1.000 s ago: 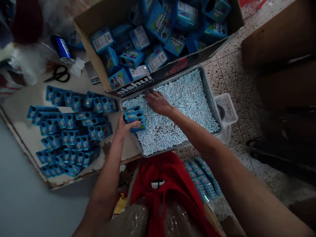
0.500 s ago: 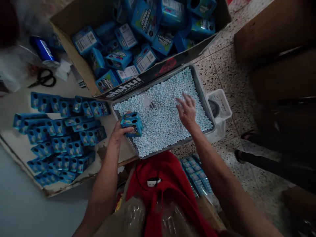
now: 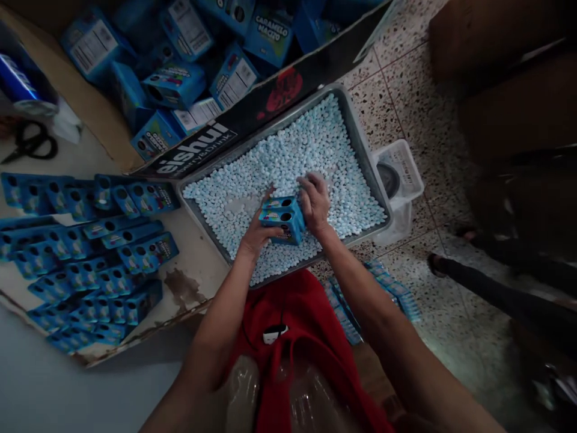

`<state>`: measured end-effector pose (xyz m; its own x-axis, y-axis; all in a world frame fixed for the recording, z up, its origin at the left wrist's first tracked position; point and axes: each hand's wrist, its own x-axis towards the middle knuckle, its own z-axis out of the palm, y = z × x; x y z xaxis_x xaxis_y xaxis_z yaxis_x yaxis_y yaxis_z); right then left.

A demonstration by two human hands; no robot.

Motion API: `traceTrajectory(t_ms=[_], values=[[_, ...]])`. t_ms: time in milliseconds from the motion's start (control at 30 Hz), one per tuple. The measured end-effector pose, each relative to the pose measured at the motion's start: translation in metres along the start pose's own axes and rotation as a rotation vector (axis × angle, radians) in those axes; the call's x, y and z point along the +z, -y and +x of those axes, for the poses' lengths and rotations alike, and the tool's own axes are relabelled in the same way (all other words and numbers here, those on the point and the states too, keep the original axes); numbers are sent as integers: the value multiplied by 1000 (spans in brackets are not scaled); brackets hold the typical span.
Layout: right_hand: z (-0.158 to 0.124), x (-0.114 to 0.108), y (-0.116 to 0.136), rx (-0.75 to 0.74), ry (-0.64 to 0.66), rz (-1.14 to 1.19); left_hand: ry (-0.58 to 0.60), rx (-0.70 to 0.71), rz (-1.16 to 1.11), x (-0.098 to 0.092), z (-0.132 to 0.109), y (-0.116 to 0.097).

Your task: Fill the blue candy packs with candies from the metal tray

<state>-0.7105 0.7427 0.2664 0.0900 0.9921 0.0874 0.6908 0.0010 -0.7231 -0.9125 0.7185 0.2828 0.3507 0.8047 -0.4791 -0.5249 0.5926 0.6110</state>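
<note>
My left hand (image 3: 258, 236) is closed around blue candy boxes (image 3: 283, 221), at least two side by side. Round dark holes show in their upper faces. It holds them just above the small pale blue and white candies (image 3: 347, 180) that fill a grey tray (image 3: 386, 231). Close to the boxes' right side, my right hand (image 3: 316, 199) has its fingers curled down among the candies. Its palm side is hidden. A shallow bare patch shows in the candies left of the boxes.
A large cardboard box (image 3: 198, 147) full of blue boxes stands behind the tray. Rows of blue boxes (image 3: 90, 240) cover the table's left part, near scissors (image 3: 33, 141) and a blue can (image 3: 24, 84). A clear plastic container (image 3: 408, 171) is at right. Another person's leg (image 3: 478, 288) stands beyond.
My left hand has carried the blue boxes rightward to the tray's middle. My right hand has moved left toward them, and its spread fingers have curled. The view has shifted closer.
</note>
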Motion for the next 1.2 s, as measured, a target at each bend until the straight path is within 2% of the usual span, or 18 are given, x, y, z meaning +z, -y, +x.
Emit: traceTrajectory(t_ms=[100, 167, 300, 367, 467, 600, 667, 733, 867, 1000, 1100, 1200], values=[[3, -6, -1, 79, -25, 251, -59, -65, 7, 15, 16, 8], [4, -11, 3, 180, -30, 452, -52, -101, -5, 30, 25, 10], [4, -12, 15, 491, -101, 956, 140, -56, 44, 61, 29, -1], [6, -7, 23, 661, -158, 1207, 224, -10, 154, 66, 21, -17], [14, 2, 33, 868, -164, 1498, 193, 142, 448, 51, -1, -48], [27, 0, 49, 982, -62, 1723, -66, 372, 973, 10, -29, -79], [29, -7, 64, 968, -40, 1769, -153, 451, 1144, -6, -35, -83], [27, -15, 83, 893, -26, 1784, -179, 511, 1229, -13, -35, -81], [19, -29, 125, 614, -16, 1650, -194, 552, 1240, -10, -30, -69], [15, -37, 148, 384, -7, 1348, -216, 597, 1141, -5, -29, -63], [16, -40, 153, 357, -1, 1172, -208, 612, 1078, -7, -30, -63], [18, -41, 155, 378, 22, 1129, -221, 566, 1007, -10, -32, -65]])
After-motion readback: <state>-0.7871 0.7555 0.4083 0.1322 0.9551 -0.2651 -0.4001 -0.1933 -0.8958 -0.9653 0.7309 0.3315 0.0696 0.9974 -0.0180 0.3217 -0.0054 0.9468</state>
